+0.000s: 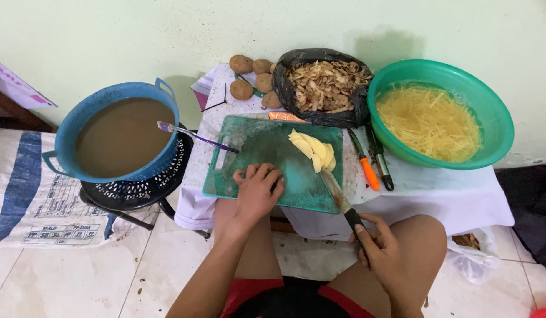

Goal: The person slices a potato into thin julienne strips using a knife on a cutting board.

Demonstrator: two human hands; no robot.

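Note:
A green cutting board (pixel 261 153) lies on a low table covered with white cloth. Sliced potato pieces (pixel 313 150) are stacked at the board's right side. My right hand (pixel 379 244) grips the black handle of a knife (pixel 339 197), whose blade points up toward the slices. My left hand (pixel 256 191) rests palm down on the board's near edge, fingers curled, holding nothing that I can see.
A green bowl (pixel 496 126) holds shredded potato in water. A black bag of peels (pixel 326 88), whole potatoes (pixel 242 88), an orange peeler (pixel 367 168) and a blue tub of murky water (pixel 117 135) on a black stool surround the board.

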